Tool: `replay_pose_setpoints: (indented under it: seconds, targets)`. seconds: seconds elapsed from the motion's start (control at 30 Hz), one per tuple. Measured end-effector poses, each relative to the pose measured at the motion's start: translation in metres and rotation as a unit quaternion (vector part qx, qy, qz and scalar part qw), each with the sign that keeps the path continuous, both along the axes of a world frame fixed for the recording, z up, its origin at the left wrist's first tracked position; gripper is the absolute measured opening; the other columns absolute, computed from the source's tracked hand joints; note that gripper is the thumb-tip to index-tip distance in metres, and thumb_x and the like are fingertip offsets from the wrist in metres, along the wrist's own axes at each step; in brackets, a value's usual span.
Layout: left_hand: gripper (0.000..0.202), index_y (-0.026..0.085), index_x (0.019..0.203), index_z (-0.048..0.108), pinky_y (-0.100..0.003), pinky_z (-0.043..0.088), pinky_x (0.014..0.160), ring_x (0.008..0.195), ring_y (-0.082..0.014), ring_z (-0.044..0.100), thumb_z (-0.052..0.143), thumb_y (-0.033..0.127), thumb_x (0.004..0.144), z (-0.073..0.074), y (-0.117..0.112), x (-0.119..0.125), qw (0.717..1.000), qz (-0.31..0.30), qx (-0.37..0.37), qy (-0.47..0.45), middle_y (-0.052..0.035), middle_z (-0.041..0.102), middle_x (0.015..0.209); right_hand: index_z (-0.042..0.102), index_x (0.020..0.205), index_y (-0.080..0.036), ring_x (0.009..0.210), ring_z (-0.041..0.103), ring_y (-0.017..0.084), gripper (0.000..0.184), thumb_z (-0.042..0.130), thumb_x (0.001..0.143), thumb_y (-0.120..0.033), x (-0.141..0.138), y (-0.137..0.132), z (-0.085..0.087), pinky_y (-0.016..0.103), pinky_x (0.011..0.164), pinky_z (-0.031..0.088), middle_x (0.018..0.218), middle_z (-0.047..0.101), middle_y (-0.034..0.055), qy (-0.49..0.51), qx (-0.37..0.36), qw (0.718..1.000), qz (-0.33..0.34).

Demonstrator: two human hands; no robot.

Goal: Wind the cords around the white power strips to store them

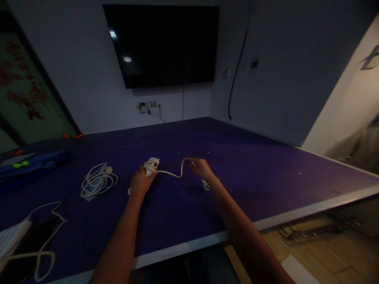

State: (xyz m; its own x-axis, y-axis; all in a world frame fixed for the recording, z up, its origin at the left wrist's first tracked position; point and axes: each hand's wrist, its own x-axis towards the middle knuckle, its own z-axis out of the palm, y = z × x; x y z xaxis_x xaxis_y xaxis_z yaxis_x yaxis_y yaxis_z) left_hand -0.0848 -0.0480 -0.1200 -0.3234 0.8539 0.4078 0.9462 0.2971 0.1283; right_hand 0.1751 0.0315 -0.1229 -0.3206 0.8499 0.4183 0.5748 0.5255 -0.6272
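Observation:
My left hand (142,179) is closed around a white power strip (151,165) over the purple table. Several turns of white cord are wound about the strip near its red switch. From there the loose cord (170,173) runs right and bends up to my right hand (201,169), whose fingers pinch it. Beside my right wrist shows a white piece (205,185) that looks like a plug, partly hidden by the arm. Left of my left hand lies a loosely coiled white cable (99,181) on the table.
The purple table (251,169) has a pale front edge. At its left are a second white power strip (13,236), a dark flat object (35,240) and blue cloth (38,163). A television (168,47) hangs above wall sockets (149,105).

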Motion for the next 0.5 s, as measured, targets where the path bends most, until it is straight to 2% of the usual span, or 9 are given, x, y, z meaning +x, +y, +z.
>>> replay_pose_setpoints:
  seconds: [0.13,0.23,0.37,0.43,0.5]
  targets:
    - [0.079,-0.001,0.132,0.039,-0.036,0.048,0.078,0.094,-0.0324,0.065,0.043,0.061,0.083,0.004,-0.003,-0.007,0.999,0.005,0.033,-0.036,-0.0243,0.065,0.102,0.065,0.117,-0.023,0.094,0.062,0.023,0.044,0.045,0.082,-0.004,0.017,0.005,0.0,0.033,0.082,0.045,0.101,0.07,0.0093,-0.057,0.073,0.978,-0.186]
    - [0.074,0.002,0.134,0.038,-0.036,0.047,0.082,0.1,-0.031,0.063,0.046,0.056,0.083,0.008,-0.008,-0.013,0.997,-0.043,0.04,-0.058,-0.0239,0.063,0.111,0.073,0.099,-0.023,0.102,0.056,0.027,0.034,0.047,0.084,-0.007,0.025,0.006,-0.001,0.038,0.086,0.042,0.108,0.067,0.0114,-0.105,0.12,0.954,-0.253]
    - [0.072,0.008,0.137,0.037,-0.034,0.043,0.093,0.113,-0.0274,0.057,0.052,0.051,0.081,0.011,-0.015,-0.007,0.98,-0.188,-0.016,-0.063,-0.0193,0.058,0.125,0.074,0.089,-0.016,0.092,0.058,0.024,0.032,0.046,0.08,-0.003,0.029,0.013,-0.01,0.035,0.083,0.044,0.097,0.068,0.0144,-0.07,0.132,0.949,-0.279]
    - [0.072,0.012,0.138,0.037,-0.033,0.041,0.097,0.118,-0.0258,0.055,0.054,0.05,0.079,0.011,-0.018,0.004,0.963,-0.26,-0.054,-0.052,-0.0168,0.055,0.13,0.073,0.09,-0.014,0.093,0.059,0.024,0.036,0.043,0.076,0.001,0.03,0.018,-0.015,0.036,0.086,0.044,0.094,0.068,0.0137,-0.027,0.157,0.954,-0.255]
    - [0.074,0.012,0.138,0.037,-0.034,0.04,0.099,0.12,-0.026,0.052,0.054,0.052,0.078,0.01,-0.021,0.019,0.948,-0.307,-0.084,-0.033,-0.0168,0.051,0.135,0.072,0.09,-0.014,0.095,0.059,0.023,0.039,0.041,0.073,0.003,0.029,0.025,-0.019,0.036,0.091,0.043,0.097,0.069,0.0121,0.004,0.181,0.958,-0.224]
